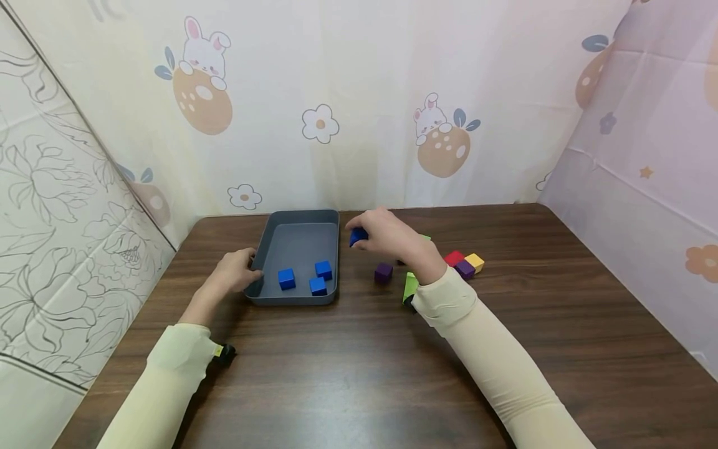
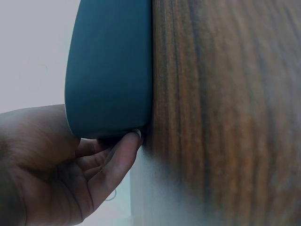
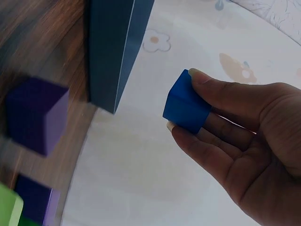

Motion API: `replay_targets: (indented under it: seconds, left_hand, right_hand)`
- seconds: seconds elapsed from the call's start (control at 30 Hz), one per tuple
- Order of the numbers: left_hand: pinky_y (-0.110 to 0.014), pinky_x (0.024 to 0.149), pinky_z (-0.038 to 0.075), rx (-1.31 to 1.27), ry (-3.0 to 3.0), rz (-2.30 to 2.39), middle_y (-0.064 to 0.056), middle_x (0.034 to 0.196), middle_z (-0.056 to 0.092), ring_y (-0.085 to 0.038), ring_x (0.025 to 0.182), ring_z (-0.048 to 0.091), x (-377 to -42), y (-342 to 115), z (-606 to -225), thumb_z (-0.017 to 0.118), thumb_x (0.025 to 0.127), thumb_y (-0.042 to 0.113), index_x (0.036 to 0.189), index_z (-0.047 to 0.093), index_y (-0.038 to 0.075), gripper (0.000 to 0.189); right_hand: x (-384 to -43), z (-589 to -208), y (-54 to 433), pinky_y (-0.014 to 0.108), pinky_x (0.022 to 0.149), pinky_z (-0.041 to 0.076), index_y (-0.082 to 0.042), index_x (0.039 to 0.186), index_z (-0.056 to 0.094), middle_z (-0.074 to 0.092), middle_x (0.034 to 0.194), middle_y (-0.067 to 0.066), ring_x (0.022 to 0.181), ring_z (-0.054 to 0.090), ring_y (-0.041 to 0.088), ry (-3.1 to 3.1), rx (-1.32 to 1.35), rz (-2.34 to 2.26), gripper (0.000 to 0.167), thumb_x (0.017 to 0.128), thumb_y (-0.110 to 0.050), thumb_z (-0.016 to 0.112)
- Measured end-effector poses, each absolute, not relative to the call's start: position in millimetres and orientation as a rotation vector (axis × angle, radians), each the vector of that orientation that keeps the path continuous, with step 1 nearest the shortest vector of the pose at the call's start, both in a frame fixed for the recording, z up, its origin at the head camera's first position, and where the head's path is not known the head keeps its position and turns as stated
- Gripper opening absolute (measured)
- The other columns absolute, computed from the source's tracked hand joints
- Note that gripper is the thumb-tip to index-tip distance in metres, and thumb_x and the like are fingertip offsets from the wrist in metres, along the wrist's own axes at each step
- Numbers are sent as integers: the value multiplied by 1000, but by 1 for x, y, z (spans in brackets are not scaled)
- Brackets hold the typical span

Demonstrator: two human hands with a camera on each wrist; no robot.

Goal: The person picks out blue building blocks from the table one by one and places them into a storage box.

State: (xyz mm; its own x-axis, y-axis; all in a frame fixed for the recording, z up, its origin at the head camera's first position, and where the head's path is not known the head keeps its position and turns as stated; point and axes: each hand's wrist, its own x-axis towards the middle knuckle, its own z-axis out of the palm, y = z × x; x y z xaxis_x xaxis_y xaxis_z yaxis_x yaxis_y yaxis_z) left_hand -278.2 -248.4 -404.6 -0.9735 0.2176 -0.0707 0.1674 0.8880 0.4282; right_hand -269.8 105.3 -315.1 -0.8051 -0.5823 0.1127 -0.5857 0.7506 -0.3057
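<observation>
A blue cube (image 3: 186, 103) is pinched between the thumb and fingers of my right hand (image 1: 387, 234). In the head view that hand hovers just right of the grey tray (image 1: 297, 300), higher than the table. Three other blue cubes, one at the left (image 1: 287, 279), one at the right (image 1: 323, 269) and one in front (image 1: 318, 286), lie in the tray's near half. My left hand (image 1: 234, 269) grips the tray's left wall, thumb over the rim and fingers along the outside. In the left wrist view, the fingers (image 2: 117, 165) press against the tray's outer side (image 2: 110, 70).
Right of the tray, a purple cube (image 1: 384, 272) sits on the brown table (image 1: 336, 374). Beyond it are a red cube (image 1: 453, 258), a second purple cube (image 1: 465, 269) and a yellow cube (image 1: 475, 262). Green pieces show partly behind my right arm. A patterned curtain (image 1: 359, 162) hangs behind.
</observation>
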Motion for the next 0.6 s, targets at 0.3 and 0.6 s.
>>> replay_targets:
  seconds: [0.3, 0.6]
  left_hand:
    - [-53, 90, 57, 302, 2944, 645, -33, 123, 66, -40, 105, 67, -279, -248, -404, 68, 101, 13, 140, 53, -14, 49]
    - [-51, 87, 58, 320, 2949, 654, -31, 118, 68, -38, 100, 68, -278, -248, -404, 70, 100, 13, 134, 57, -13, 45]
  right_hand:
    - [-268, -314, 83, 39, 97, 58, -4, 134, 72, 73, 130, 11, 113, 70, 24, -2917, 1035, 468, 40, 96, -15, 80]
    - [-267, -318, 66, 38, 96, 58, -3, 132, 73, 75, 125, 11, 111, 70, 23, -2874, 1129, 426, 37, 97, -13, 80]
